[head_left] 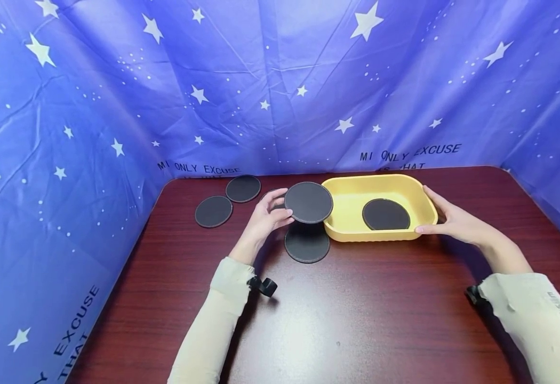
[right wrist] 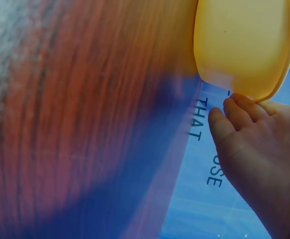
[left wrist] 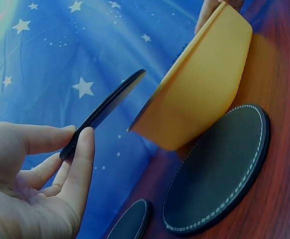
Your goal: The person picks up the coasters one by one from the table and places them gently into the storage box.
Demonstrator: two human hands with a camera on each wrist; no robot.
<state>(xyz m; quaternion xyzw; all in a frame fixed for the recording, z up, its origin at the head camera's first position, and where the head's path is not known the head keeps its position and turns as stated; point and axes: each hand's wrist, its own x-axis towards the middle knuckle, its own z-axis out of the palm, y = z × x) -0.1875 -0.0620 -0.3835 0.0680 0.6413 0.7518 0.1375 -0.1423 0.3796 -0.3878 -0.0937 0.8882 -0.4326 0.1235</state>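
My left hand [head_left: 265, 216] pinches a round black coaster [head_left: 309, 202] at its edge, thumb on one face and fingers on the other. The coaster is tilted in the air beside the left end of a yellow tray [head_left: 357, 236]. Gripping the tray's right end is my right hand [head_left: 457, 221], its thumb at the front corner and fingers on the outer wall. Inside the tray lies another black coaster [head_left: 386, 215]. Below the held one, a stitched coaster [left wrist: 219, 169] lies flat on the table. One more coaster [left wrist: 131, 221] is mostly hidden behind my left hand in the head view.
Two black coasters, one nearer [head_left: 214, 212] and one farther back [head_left: 243, 189], lie at the table's back left. A blue curtain [head_left: 261, 80] with white stars hangs behind the dark red wooden table [head_left: 357, 320] and along its sides.
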